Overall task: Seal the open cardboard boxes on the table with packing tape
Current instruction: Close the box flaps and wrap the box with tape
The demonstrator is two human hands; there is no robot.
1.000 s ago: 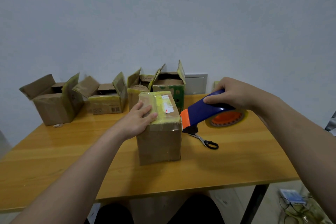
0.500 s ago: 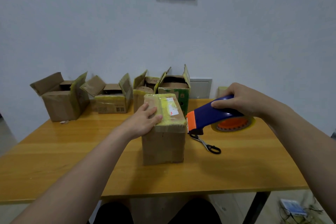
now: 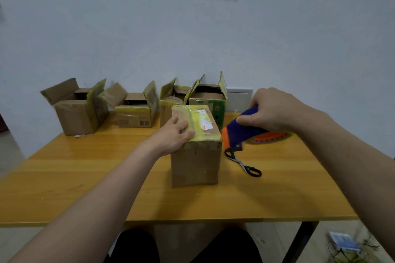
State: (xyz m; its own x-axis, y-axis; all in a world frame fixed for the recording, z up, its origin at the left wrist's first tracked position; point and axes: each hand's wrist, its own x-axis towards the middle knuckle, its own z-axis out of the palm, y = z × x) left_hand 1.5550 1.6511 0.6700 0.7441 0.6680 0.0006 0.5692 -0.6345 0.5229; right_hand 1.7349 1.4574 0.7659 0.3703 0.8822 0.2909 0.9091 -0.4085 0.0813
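Cardboard box [image 3: 196, 162], white label [image 3: 204, 120], writing unreadable

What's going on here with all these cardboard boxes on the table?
A person is taping boxes shut. Their left hand presses flat on top of the closed box in front of them, while the right hand grips a blue and orange tape dispenser at the box's right edge. Four open boxes wait along the back of the table, and scissors lie beside the closed box.

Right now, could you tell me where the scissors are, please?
In the head view, the scissors lie on the table right of the closed box, beside the tape dispenser that the right hand grips.
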